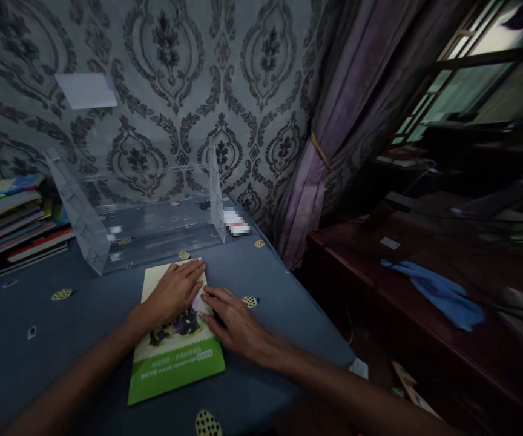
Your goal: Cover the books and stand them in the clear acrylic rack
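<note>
A thin book (175,372) with a cream and green cover lies flat on the blue patterned tablecloth (98,339). My left hand (177,290) rests flat across the upper part of its cover, fingers stretched out and pointing up to the right. At the book's right edge, my right hand (234,321) touches the cover with its fingertips, thumb apart from the fingers. Both hands hide part of the cover picture. Just behind the book stands a clear plastic rack (218,206) with upright side panels.
Stacked books (11,224) sit at the left against the wall. A blurred small packet (235,222) lies right of the rack. Beyond the table's right edge are a tied purple curtain (318,157) and a dark red surface with a blue cloth (438,293) on it.
</note>
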`<state>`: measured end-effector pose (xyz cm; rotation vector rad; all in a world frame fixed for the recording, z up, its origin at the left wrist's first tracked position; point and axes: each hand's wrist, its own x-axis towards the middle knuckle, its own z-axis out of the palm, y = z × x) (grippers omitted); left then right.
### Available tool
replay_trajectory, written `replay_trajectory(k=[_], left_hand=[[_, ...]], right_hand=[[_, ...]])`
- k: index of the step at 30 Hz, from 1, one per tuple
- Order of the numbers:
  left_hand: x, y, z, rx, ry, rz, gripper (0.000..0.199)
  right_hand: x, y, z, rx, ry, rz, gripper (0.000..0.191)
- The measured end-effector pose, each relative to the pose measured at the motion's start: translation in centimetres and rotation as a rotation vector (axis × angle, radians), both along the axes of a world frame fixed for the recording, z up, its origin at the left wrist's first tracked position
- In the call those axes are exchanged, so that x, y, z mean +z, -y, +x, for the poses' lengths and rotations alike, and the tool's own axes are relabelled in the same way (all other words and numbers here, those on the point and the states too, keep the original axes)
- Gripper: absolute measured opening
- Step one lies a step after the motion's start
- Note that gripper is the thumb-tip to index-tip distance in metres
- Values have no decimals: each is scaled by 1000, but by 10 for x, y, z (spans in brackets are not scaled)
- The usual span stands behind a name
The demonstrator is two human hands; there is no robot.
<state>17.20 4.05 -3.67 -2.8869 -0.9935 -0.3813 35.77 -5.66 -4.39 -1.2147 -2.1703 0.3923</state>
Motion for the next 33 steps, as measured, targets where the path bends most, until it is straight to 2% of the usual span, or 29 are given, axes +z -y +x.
replay_trajectory(k=[7,17,27,33], left_hand=[[2,14,-2,-21,-3,-28,43],[4,45,-4,-67,4,-66,41],[0,93,-8,-125,1,-94,42],[-1,123,-14,-131,23,-108,48]], right_hand=[[-4,10,2,25,-30,39,39],[4,34,7,59,6,41,34],[14,69,11,136,-3,43,34],[1,89,17,152,11,92,39]])
